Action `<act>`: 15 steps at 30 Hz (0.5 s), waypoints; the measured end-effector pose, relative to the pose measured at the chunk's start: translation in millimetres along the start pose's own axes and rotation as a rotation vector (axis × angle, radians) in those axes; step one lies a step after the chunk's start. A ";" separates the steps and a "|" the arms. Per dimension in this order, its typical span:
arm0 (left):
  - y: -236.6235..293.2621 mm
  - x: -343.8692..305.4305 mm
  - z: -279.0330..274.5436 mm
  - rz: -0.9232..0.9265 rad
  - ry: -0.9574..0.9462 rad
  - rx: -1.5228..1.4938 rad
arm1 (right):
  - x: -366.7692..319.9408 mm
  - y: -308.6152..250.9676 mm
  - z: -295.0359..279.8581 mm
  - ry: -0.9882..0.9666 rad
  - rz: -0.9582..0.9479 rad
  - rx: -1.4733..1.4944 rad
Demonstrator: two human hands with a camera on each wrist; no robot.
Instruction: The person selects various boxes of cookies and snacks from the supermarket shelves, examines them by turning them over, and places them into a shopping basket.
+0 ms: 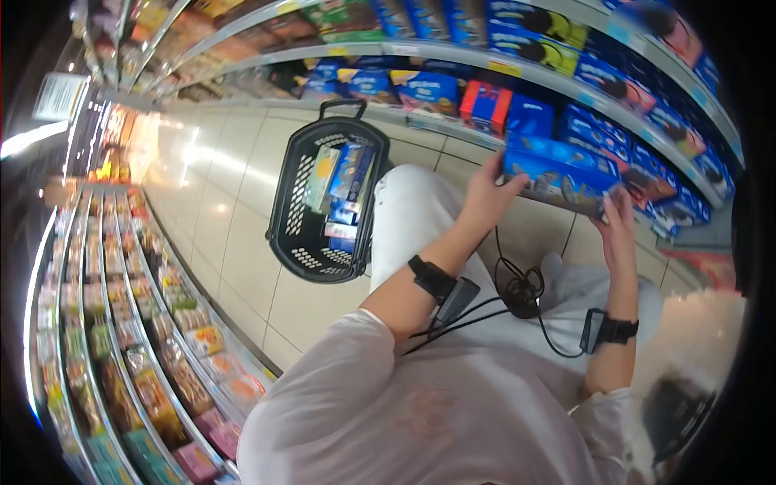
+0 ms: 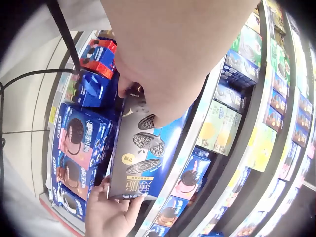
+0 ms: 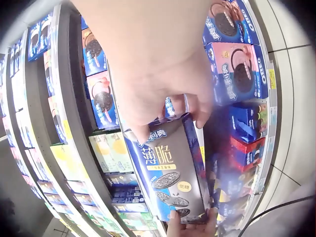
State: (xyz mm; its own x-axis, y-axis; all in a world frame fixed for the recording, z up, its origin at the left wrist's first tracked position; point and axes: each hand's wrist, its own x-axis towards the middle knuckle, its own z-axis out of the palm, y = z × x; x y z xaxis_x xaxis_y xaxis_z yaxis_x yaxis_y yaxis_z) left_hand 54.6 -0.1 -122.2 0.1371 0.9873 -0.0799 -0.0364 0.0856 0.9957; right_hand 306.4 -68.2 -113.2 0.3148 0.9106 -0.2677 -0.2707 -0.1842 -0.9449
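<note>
Both hands hold one flat blue-and-grey box of Oreo cookies [image 1: 558,170] in front of the lower shelves, over the person's knees. My left hand [image 1: 489,198] grips one end, its thumb lying on the near face. At the opposite end, my right hand [image 1: 618,222] holds the box between fingers and thumb. Pictures of thin dark cookies cover the box front [image 3: 173,173] in the right wrist view. From the left wrist, the box [image 2: 140,153] hangs close before shelved packs, with the right hand [image 2: 111,212] at its lower end.
A black shopping basket [image 1: 304,170] stands on the tiled floor to the left, holding several packages. Shelves of blue cookie boxes [image 1: 594,133] curve along the front and right. Another stocked shelf [image 1: 145,347] runs along the left. Black cables [image 1: 517,291] hang between the wrists.
</note>
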 end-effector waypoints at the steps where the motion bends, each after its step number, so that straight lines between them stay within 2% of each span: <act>1: 2.7 0.9 -3.1 0.033 0.010 0.015 | 1.8 2.7 2.5 -0.032 0.000 -0.015; 6: 7.1 2.0 -0.7 0.084 -0.006 -0.008 | 5.9 2.0 -3.4 -0.124 0.058 0.073; 8: 4.1 2.3 -0.8 0.006 0.006 -0.031 | 7.9 4.4 -3.6 -0.153 0.027 0.120; 10: 35.3 -9.3 -3.5 -0.127 0.015 0.026 | 5.6 10.9 -2.2 -0.114 0.022 0.141; 12: 25.3 -8.2 -6.9 -0.064 0.081 0.305 | 20.8 41.5 -21.5 -0.032 0.021 0.124; 13: -8.0 2.2 -13.8 -0.060 0.091 0.261 | -0.7 7.5 4.3 -0.026 0.038 -0.027; 14: 1.6 -2.2 -9.3 -0.121 0.075 0.142 | -12.8 -7.0 13.8 -0.004 0.056 -0.044; 15: -17.9 4.3 -14.7 -0.116 0.105 0.022 | -5.8 -0.2 3.8 -0.109 0.070 -0.004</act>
State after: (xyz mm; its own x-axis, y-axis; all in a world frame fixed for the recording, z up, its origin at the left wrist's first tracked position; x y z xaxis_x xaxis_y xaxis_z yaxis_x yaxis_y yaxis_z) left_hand 41.3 4.6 -141.0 0.0343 0.9796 -0.1979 -0.0045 0.1982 0.9801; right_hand 301.1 -72.1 -110.8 0.1944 0.9304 -0.3108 -0.2848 -0.2496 -0.9255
